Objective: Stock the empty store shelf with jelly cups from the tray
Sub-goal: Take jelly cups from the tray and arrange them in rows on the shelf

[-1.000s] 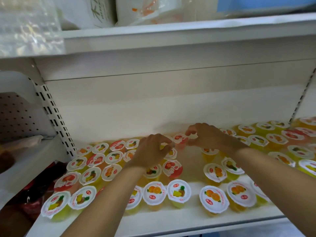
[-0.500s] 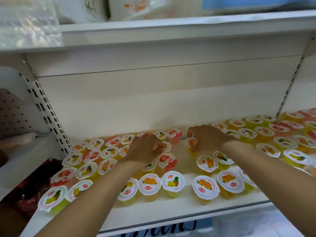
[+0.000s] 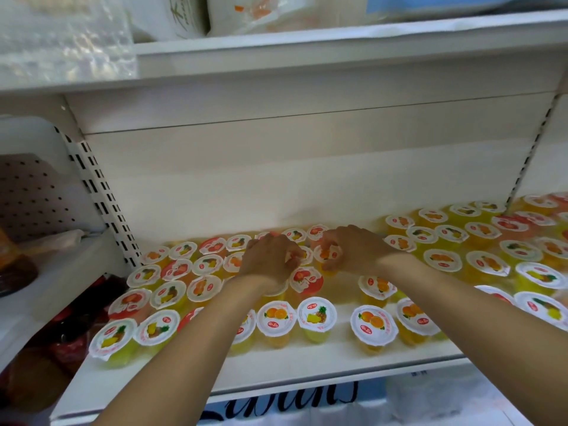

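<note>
Several jelly cups with white printed lids stand in rows on the white store shelf (image 3: 307,361). My left hand (image 3: 270,259) reaches to the middle of the shelf, its fingers curled round a yellow jelly cup (image 3: 302,255) whose lid is mostly hidden. My right hand (image 3: 353,249) is close beside it and pinches an orange jelly cup (image 3: 325,255) by its rim. A red-lidded cup (image 3: 305,279) stands just in front of both hands. No tray is in view.
A bare strip of shelf (image 3: 341,290) runs between the left and right groups of cups. The upper shelf (image 3: 307,53) overhangs, loaded with bags. A slotted upright (image 3: 101,195) bounds the left side, with a neighbouring shelf (image 3: 46,272) beyond it.
Both hands have drawn slightly back from the rear row and closer together, each with a cup. The camera has tilted a little, showing more of the front edge.
</note>
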`<state>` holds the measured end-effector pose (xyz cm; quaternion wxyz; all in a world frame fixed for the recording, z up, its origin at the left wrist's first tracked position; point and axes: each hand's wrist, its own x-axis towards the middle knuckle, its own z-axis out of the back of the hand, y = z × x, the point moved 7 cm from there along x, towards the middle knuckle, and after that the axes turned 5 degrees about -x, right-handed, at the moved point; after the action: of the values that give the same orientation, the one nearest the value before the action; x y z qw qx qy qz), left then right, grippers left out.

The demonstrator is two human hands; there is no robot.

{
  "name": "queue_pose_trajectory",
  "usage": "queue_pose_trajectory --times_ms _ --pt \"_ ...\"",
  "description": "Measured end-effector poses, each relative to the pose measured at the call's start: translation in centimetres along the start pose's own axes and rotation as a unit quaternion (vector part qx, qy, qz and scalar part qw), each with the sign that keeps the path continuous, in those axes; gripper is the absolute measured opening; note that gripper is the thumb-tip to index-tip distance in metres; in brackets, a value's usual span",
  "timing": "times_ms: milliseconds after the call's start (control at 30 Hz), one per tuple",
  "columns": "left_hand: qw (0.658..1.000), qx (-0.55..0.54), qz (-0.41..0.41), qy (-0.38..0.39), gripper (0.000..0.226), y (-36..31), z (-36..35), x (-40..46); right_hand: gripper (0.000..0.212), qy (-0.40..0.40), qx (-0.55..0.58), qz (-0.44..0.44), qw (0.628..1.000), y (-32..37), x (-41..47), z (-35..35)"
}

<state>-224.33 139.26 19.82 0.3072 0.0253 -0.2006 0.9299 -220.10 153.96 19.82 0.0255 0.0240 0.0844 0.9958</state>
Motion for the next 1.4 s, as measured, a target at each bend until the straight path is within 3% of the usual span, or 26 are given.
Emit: queue_pose_trajectory --times_ms 100,300,633,900,1100,1400 --pt "1.0 -0.012 -0.001 -0.006 0.025 -0.5 0.6 -0.8 0.038 -0.007 -0.011 -0.015 1.0 -0.2 -1.1 0.8" --pt "0.999 -0.034 -0.019 -0.017 0.028 -2.2 1.2 -3.0 0.032 0.001 0.029 0.013 1.0 -0.8 -3.8 2.3" --pt "0.999 -0.035 -0.024 0.005 0.025 -2.6 -0.7 -5.7 0.049 0.098 -0.04 0.021 0.994 -3.2 -6.9 2.0" --pt "0.996 -0.082 0.029 0.011 0.022 -2.5 -0.8 -5.7 0.049 0.091 -0.072 0.041 0.992 -2.4 -7.5 1.9" --pt "1.0 0.0 -0.024 0.006 0.021 -3.5 0.1 -5.5 0.04 0.077 -0.056 0.019 0.995 -1.6 -7.3 2.0" --pt "0.999 -0.033 -0.032 0.015 0.019 -3.5 0.5 -5.3 0.031 0.012 -0.003 0.014 1.0 1.6 -5.4 0.9"
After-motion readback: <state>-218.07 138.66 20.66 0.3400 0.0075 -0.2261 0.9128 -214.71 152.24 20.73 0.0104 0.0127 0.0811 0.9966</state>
